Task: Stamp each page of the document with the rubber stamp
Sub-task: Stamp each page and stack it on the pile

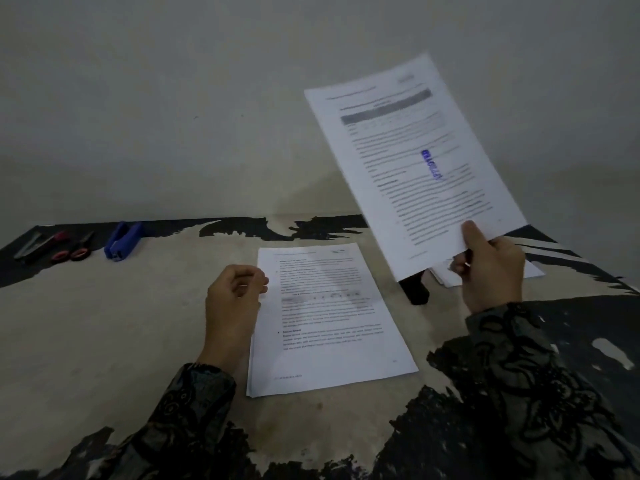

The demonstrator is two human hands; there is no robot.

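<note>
Up at the right, the right hand (pixel 490 268) pinches the near corner of a white printed page bearing a blue stamp mark (pixel 415 161), lifted and tilted. Just left of it lies the black rubber stamp (pixel 415 291). The left hand (pixel 233 299), loosely curled and holding nothing, rests at the left edge of the white paper stack (pixel 332 323).

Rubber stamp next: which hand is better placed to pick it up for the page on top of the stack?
Right, probably. The rubber stamp stands just beside the right hand, which must first put down the stamped page. The left hand is free but across the stack.
</note>
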